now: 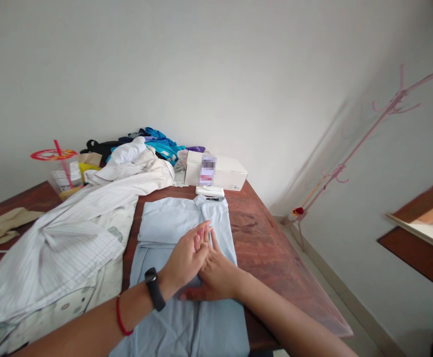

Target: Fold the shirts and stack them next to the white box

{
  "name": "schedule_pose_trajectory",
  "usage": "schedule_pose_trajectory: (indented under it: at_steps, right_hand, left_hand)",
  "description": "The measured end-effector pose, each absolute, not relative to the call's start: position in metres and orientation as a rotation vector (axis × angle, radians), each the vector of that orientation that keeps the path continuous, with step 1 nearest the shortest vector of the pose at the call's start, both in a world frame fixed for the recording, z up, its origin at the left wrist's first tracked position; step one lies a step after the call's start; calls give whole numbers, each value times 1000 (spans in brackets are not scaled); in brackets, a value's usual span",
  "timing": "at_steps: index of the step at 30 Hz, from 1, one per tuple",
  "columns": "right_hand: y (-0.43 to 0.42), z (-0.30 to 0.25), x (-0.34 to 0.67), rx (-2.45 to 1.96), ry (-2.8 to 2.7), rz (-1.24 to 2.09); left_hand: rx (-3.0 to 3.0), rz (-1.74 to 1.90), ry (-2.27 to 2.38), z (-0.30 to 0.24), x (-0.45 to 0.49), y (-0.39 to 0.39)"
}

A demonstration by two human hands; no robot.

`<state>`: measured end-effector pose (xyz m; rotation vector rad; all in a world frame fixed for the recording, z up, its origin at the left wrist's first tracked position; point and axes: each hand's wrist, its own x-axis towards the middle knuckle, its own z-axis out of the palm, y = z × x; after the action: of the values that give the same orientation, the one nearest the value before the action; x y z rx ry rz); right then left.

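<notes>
A light blue garment point(172, 223), folded in a long strip with a dark label at its far end, lies in front of me on the wooden table. My right hand point(216, 272) rests on it, palm down, fingers stretched out and thumb apart. Against its fingers is my left hand point(189, 253), with a dark wristband and a red cord on that arm. The left fingers are curled closed; what they hold, if anything, is hidden where the two hands meet.
A striped white garment point(82, 228) covers the table's left side, a heap of clothes point(160, 144) behind it. A plastic cup point(64, 173) with a straw stands far left. Beyond the blue garment are a phone point(208, 171) and a white box point(231, 171). A pink rack point(365, 129) leans right.
</notes>
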<state>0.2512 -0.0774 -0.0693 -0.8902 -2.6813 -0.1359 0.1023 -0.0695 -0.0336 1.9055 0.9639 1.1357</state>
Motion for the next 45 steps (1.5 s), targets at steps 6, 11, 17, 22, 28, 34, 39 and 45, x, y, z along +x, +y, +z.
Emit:
schedule_pose_trajectory:
  at_steps: [6, 11, 17, 22, 28, 34, 39, 45]
  right_hand:
    - [-75, -65, 251, -937, -2661, -55]
    - [-74, -46, 258, -912, -2669, 119]
    - [-71, -33, 265, -900, -2615, 245]
    - [-70, -34, 267, -868, -2562, 258]
    - [-66, -35, 271, -791, -2461, 331]
    - [-59, -33, 278, -760, -2170, 469]
    - [-45, -47, 291, -1094, -2168, 588]
    - [-39, -61, 296, -1291, -2442, 631]
  left_hand:
    - [1952, 1106, 1020, -36, 103, -65]
    - [1945, 1166, 1071, -44, 100, -61]
    - [1928, 1078, 1058, -43, 96, -57]
    - [1930, 1020, 1053, -40, 93, -55]
    - [1873, 966, 967, -35, 92, -54]
    - [1819, 975, 976, -31, 89, -48]
    - [1855, 1002, 1072, -29, 84, -40]
    - [1884, 1052, 1065, -32, 80, -33]
